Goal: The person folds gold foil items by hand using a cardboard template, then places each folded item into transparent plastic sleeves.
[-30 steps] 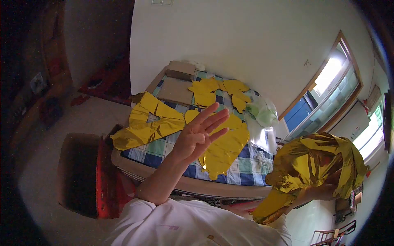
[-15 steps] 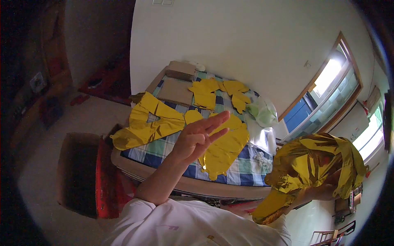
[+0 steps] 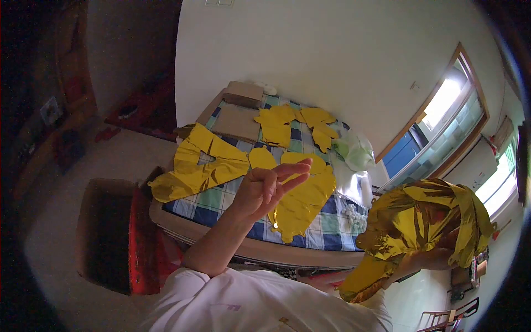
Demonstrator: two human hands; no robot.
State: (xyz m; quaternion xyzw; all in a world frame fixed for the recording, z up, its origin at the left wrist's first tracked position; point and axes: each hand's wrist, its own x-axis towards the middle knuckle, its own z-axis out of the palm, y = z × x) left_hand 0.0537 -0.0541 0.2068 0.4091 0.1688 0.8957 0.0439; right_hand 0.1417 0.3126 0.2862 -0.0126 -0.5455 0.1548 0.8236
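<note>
My left hand [image 3: 260,191] is raised in front of the bed with nothing in it. Two fingers stretch out to the right, while the others look bent toward the palm. On the right, a crumpled gold foil balloon [image 3: 412,221], deflated, is held up by my right hand [image 3: 451,242]; the foil covers most of that hand's fingers. Part of this balloon hangs down along my forearm. Flat on the bed lie more gold foil balloons: an A-shaped one [image 3: 204,163], a large one [image 3: 307,199] behind my left hand, and smaller pieces [image 3: 275,126] farther back.
The bed has a checked blue, green and white cover [image 3: 199,207]. A cardboard box [image 3: 243,94] and a clear plastic bag [image 3: 354,152] rest on it. An open carton [image 3: 105,238] with a red side stands at the left. A doorway [image 3: 437,116] opens at the right.
The extended fingers of my left hand have dipped slightly and come closer together. My right hand and its foil balloon have barely moved.
</note>
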